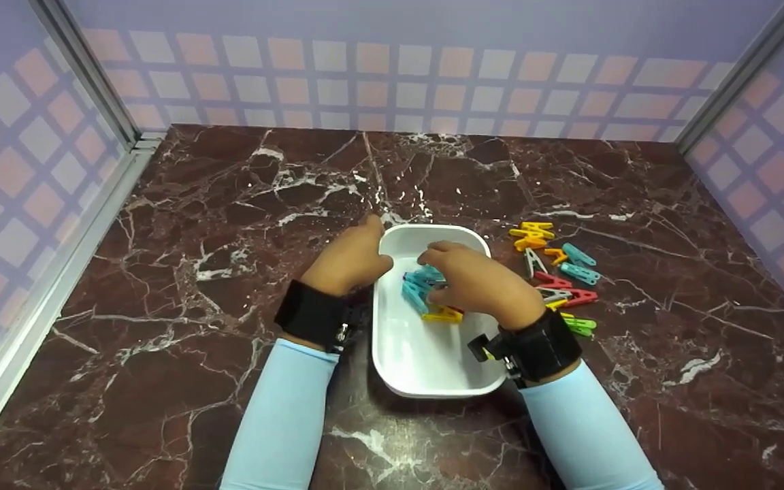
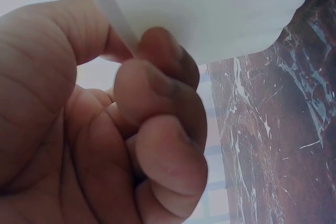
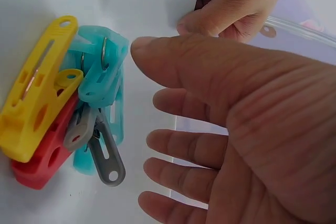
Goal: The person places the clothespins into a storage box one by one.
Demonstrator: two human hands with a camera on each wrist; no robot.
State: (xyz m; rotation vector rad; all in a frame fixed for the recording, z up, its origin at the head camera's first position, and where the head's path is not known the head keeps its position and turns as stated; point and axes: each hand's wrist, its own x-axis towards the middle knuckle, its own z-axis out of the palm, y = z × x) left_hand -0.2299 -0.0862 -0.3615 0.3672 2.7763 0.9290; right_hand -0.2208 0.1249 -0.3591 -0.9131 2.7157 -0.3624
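Sleeves (image 1: pixel 283 408), pale blue, two; left hand (image 1: pixel 348 255), pinching rim of white tub (image 1: pixel 399 361); right hand (image 1: pixel 477 282), thumb and fingers apart, holding nothing. Handling, judged best: rim held steady, fingertips closed gently round several pegs (image 3: pixel 107 80). Pegs: heaped in tub, just beside right thumb tip, contact uncertain; loose pegs (image 1: pixel 579 274) on table (image 1: pixel 160 381), right of tub

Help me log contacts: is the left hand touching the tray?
Touching: in the left wrist view, the left hand grips the tray, its fingers against the side.
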